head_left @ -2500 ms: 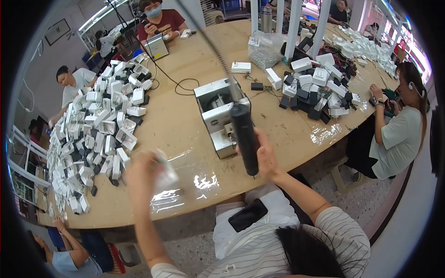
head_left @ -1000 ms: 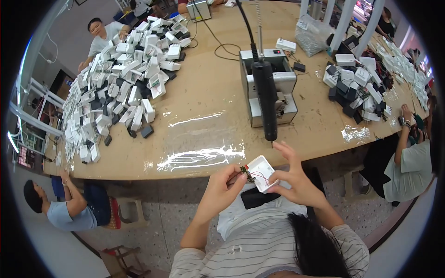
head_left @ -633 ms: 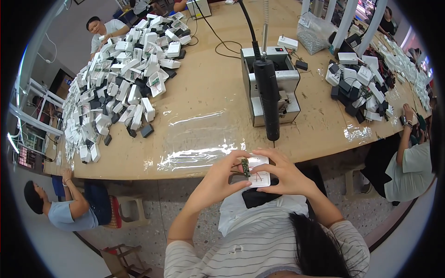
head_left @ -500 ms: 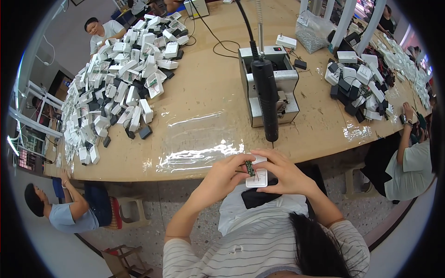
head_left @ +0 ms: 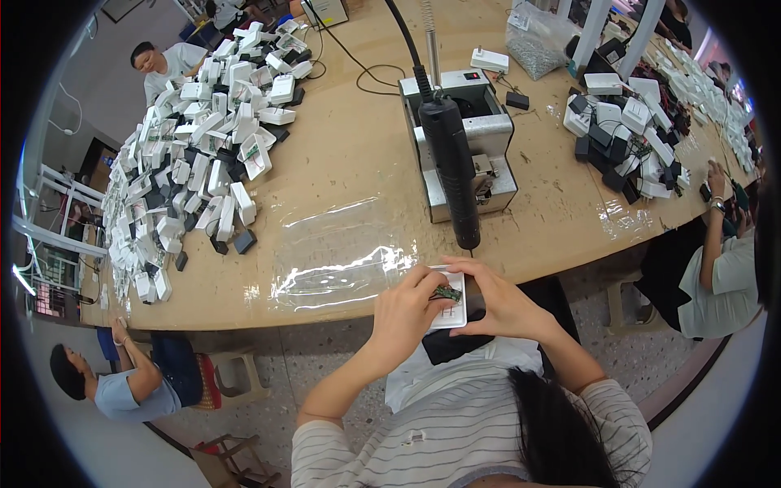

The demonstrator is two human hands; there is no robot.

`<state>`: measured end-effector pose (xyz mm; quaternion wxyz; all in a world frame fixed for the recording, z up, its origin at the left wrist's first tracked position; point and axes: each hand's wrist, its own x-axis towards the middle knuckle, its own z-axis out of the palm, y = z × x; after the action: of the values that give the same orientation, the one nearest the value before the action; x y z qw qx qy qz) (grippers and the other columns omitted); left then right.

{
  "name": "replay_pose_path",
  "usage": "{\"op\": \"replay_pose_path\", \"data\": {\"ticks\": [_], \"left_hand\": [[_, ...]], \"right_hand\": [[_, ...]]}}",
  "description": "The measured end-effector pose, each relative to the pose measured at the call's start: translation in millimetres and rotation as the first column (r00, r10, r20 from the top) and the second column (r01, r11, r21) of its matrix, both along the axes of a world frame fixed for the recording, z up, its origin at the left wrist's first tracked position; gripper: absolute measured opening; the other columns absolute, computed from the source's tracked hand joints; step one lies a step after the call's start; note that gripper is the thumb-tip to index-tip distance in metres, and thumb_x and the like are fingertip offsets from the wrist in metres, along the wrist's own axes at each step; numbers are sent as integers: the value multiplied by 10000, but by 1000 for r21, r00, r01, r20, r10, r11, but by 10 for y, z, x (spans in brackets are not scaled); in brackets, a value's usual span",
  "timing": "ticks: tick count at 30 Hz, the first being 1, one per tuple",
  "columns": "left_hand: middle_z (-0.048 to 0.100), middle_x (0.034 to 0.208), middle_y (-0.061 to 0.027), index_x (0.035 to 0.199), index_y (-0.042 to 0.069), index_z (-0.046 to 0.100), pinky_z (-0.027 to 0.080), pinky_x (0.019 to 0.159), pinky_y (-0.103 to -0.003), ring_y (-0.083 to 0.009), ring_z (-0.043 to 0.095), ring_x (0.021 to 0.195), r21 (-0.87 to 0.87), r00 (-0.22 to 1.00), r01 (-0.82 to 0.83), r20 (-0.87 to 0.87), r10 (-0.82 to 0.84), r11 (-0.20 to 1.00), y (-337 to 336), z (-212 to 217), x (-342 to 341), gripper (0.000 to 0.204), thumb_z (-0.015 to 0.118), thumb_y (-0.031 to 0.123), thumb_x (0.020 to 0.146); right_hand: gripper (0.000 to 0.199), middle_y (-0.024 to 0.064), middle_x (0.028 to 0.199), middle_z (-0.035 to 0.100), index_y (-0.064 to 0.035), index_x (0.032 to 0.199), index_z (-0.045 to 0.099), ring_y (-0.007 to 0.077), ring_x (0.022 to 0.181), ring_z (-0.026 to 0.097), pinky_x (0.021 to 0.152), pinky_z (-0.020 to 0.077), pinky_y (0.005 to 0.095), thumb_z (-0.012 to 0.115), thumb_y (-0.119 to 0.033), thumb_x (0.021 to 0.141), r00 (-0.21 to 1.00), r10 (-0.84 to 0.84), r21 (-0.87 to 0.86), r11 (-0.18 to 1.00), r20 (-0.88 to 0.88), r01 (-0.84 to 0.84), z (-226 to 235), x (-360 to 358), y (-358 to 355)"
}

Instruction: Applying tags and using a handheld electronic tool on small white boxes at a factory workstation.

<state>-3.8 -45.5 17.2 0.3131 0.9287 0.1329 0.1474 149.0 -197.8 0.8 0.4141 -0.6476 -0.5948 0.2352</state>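
At the table's near edge my right hand (head_left: pixel 506 303) grips a white plastic housing (head_left: pixel 457 315) by its long side, thumb below and fingers above. The housing is an open shallow tray. Pinched in the fingers of my left hand (head_left: pixel 407 309) is a small green circuit board (head_left: pixel 445 293), held over the inside of the housing. Thin wires show near the board. My left fingers cover part of the board and of the housing's left side. Just beyond my hands, a black electric screwdriver (head_left: pixel 452 175) hangs tip down.
Behind the screwdriver stands a metal screw feeder (head_left: pixel 490 154). A big heap of white housings and black boxes (head_left: pixel 199 154) covers the table's left; a smaller heap (head_left: pixel 626 134) lies right. A bag of screws (head_left: pixel 533 41) sits far back. Co-workers sit on both sides.
My left hand has brought the circuit board down and right, into the housing's opening. The housing now shows more upright and whole. The whole view has shifted slightly.
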Motion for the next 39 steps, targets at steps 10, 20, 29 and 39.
{"op": "replay_pose_path", "data": {"ticks": [10, 20, 29, 39], "left_hand": [[642, 970, -32, 996, 114, 706, 511, 597, -400, -273, 681, 733, 11, 985, -172, -15, 172, 985, -89, -31, 48, 207, 793, 217, 839], [652, 976, -38, 957, 100, 703, 514, 612, -409, -284, 686, 739, -28, 996, -86, 7, 86, 996, -51, -21, 82, 196, 794, 227, 839], [630, 894, -88, 921, 55, 730, 465, 576, -361, -236, 580, 599, -41, 986, -142, 81, 145, 989, -120, -30, 29, 251, 867, 173, 748], [611, 880, -78, 927, 68, 733, 460, 563, -357, -225, 573, 597, -103, 969, -181, 153, 196, 978, -154, -105, 56, 238, 869, 156, 753]], "right_hand": [[873, 166, 1533, 444, -83, 1384, 450, 365, 1388, 466, 1112, 417, 441, 931, -334, 700, 999, 17, 50, 999, 45, -19, 62, 46, 2], [702, 155, 1219, 547, -24, 1417, 494, 304, 1098, 543, 951, 446, 409, 808, -248, 831, 834, -552, 450, 742, -9, 496, 467, 421, 649], [522, 170, 1081, 569, 6, 1304, 535, 283, 1007, 547, 907, 435, 429, 748, -217, 883, 771, -627, 537, 692, 115, 483, 306, 350, 908], [587, 63, 796, 578, -2, 1379, 443, 133, 573, 583, 522, 499, 270, 549, -465, 1035, 809, -63, 669, 526, -585, 525, 1066, 688, 858]]}}
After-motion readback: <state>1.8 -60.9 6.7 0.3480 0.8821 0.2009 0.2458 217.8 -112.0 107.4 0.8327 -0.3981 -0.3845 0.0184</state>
